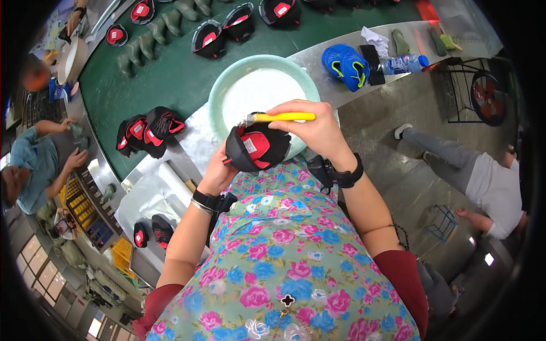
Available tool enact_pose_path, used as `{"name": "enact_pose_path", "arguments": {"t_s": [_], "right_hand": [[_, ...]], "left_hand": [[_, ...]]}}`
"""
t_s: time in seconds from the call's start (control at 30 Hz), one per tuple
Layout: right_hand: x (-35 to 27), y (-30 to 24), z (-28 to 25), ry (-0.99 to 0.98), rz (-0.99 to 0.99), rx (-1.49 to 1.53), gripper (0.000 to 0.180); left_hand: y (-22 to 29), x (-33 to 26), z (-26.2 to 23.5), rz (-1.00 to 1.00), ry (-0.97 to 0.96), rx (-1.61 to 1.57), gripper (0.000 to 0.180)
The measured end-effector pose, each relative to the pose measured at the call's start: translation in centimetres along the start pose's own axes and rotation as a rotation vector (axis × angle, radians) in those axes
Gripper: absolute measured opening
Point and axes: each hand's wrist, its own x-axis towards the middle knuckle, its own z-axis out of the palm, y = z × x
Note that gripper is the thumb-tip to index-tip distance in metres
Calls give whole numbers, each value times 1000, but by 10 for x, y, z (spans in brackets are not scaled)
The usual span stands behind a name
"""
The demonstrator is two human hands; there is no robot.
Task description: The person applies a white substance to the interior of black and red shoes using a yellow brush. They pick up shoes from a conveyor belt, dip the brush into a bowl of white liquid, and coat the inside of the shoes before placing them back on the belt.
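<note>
The left hand cups a black shoe upper with a red lining from below, its grip closed around the upper's near side and holding it just above the near rim of the pale green round plastic basin. The right hand has its grip clenched on a yellow-handled brush, the bristle end pointing left over the upper's opening.

The basin sits on the metal worktop near its edge along the green conveyor belt, and holds a white, milky liquid filling much of it. As I judge it, the wet brush could drip onto the red lining or the flowered apron if tilted, and a slack left grip could drop the upper into the liquid.

More black-and-red uppers lie on the belt towards the worktop's left end. A blue pair of shoes and a clear plastic bottle rest at the worktop's far right.
</note>
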Motion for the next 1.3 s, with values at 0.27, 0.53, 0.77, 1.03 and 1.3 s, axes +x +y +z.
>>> {"name": "enact_pose_path", "arguments": {"t_s": [0.27, 0.53, 0.77, 1.03, 1.3], "right_hand": [[-18, 21, -25, 213, 158, -289, 26], [-41, -47, -18, 95, 225, -58, 28], [-17, -14, -39, 47, 151, -252, 18], [6, -23, -39, -14, -101, -282, 15], [0, -85, 8, -295, -390, -39, 20]], "left_hand": [[10, 4, 24, 205, 22, 62, 57], [6, 13, 23, 498, 76, 206, 61], [14, -2, 26, 348, 46, 67, 43], [25, -13, 14, -19, 131, -89, 37], [35, -14, 77, -231, 346, -214, 34]]}}
